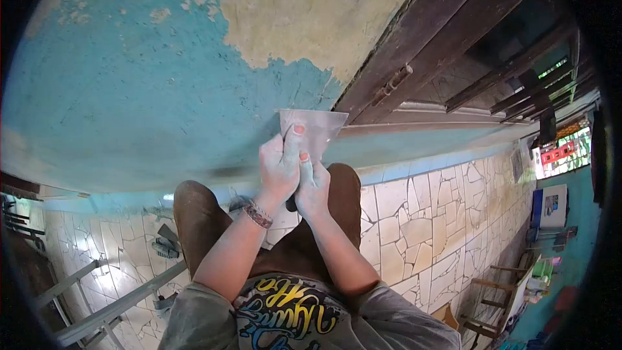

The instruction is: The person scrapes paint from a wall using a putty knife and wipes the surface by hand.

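We see looping yellow and blue lettering on the grey shirt [291, 314], but it is upside down to us and we cannot read it. A red sign [558, 153] at the far right carries writing too small to make out.

The left hand [278, 172], with a bracelet [258, 214] at its wrist, and the right hand [314, 186] are pressed together. Each grip is closed tight around the handle of one scraper [314, 131]. A red-nailed finger of the left hand lies along the scraper's wide metal blade.

The blade's edge sits against the wall [129, 91], where blue paint meets bare yellowish plaster, just beside a dark wooden door frame [421, 32].
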Available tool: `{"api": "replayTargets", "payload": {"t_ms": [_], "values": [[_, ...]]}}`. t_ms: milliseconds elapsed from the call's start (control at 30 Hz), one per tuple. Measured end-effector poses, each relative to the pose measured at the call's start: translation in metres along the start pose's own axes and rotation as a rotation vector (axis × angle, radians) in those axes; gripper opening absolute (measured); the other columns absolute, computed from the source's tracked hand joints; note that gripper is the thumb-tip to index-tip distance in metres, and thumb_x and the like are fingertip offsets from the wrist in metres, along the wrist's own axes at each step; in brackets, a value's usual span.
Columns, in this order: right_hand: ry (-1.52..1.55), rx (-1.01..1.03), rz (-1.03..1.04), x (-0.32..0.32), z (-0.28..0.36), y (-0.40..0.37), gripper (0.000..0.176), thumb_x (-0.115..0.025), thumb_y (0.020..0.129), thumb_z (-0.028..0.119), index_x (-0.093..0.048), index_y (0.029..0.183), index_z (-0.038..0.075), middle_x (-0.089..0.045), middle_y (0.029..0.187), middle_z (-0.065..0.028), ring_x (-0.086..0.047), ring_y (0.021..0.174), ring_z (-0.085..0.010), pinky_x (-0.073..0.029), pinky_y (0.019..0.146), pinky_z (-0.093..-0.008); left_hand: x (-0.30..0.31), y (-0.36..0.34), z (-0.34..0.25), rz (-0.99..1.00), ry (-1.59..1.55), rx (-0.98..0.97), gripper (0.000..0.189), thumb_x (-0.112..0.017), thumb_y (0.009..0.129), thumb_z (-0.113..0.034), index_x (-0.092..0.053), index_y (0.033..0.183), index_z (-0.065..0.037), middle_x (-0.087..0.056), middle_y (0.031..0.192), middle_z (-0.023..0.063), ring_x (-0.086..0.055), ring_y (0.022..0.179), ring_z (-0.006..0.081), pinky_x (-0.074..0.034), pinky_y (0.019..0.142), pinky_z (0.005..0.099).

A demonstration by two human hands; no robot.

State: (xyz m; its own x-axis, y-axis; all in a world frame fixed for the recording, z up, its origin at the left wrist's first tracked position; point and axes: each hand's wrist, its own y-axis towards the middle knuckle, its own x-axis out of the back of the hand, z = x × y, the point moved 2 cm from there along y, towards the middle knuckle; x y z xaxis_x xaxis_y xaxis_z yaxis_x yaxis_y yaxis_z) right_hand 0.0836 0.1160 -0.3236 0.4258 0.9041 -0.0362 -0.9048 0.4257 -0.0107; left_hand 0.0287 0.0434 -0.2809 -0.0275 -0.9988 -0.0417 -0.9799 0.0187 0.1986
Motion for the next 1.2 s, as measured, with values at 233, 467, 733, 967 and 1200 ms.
{"api": "replayTargets", "payload": {"t_ms": [233, 467, 733, 967, 1200], "values": [[-0.015, -0.037, 0.008, -0.003, 0.006, -0.002, 0.035, -0.049, 0.097, 0.027, -0.061, 0.102, -0.005, -0.065, 0.093, -0.0088, -0.055, 0.088, -0.0121, -0.045, 0.079, -0.0286, 0.002, 0.003, -0.003, -0.003, 0.045, -0.010, 0.054, -0.056, 0.092, -0.039, -0.052, 0.064, 0.006, -0.048, 0.050, 0.0103, -0.040, 0.049, 0.0114, -0.035, 0.045, 0.0334], [0.045, 0.008, -0.012, -0.007, 0.000, 0.006, 0.036, -0.049, 0.097, 0.029, -0.061, 0.099, -0.004, -0.064, 0.084, -0.0080, -0.054, 0.081, -0.0107, -0.046, 0.073, -0.0295, 0.002, 0.000, -0.003, -0.006, 0.070, -0.060, 0.052, -0.057, 0.092, -0.038, -0.052, 0.065, 0.007, -0.049, 0.051, 0.0114, -0.042, 0.048, 0.0119, -0.036, 0.045, 0.0326], [-0.025, 0.001, -0.048, -0.009, 0.004, -0.002, 0.034, -0.051, 0.096, 0.027, -0.060, 0.105, -0.004, -0.065, 0.091, -0.0107, -0.055, 0.087, -0.0120, -0.046, 0.077, -0.0289, 0.006, 0.001, 0.005, -0.012, 0.106, -0.064, 0.048, -0.057, 0.092, -0.034, -0.055, 0.066, 0.006, -0.051, 0.052, 0.0143, -0.046, 0.049, 0.0124, -0.037, 0.045, 0.0337], [-0.011, -0.022, -0.016, -0.003, 0.001, -0.002, 0.034, -0.052, 0.096, 0.026, -0.058, 0.111, -0.004, -0.065, 0.098, -0.0122, -0.055, 0.089, -0.0125, -0.045, 0.080, -0.0287, 0.001, -0.002, 0.002, -0.037, -0.006, 0.028, 0.054, -0.058, 0.091, -0.039, -0.051, 0.061, 0.006, -0.050, 0.050, 0.0115, -0.046, 0.051, 0.0110, -0.036, 0.044, 0.0339], [-0.051, -0.027, -0.033, -0.002, 0.006, 0.002, 0.033, -0.053, 0.095, 0.026, -0.059, 0.110, -0.003, -0.066, 0.097, -0.0123, -0.056, 0.089, -0.0131, -0.045, 0.080, -0.0295, -0.004, -0.001, 0.002, -0.063, -0.103, 0.048, 0.054, -0.057, 0.092, -0.038, -0.051, 0.061, 0.005, -0.047, 0.050, 0.0084, -0.041, 0.051, 0.0100, -0.035, 0.045, 0.0329]]}}
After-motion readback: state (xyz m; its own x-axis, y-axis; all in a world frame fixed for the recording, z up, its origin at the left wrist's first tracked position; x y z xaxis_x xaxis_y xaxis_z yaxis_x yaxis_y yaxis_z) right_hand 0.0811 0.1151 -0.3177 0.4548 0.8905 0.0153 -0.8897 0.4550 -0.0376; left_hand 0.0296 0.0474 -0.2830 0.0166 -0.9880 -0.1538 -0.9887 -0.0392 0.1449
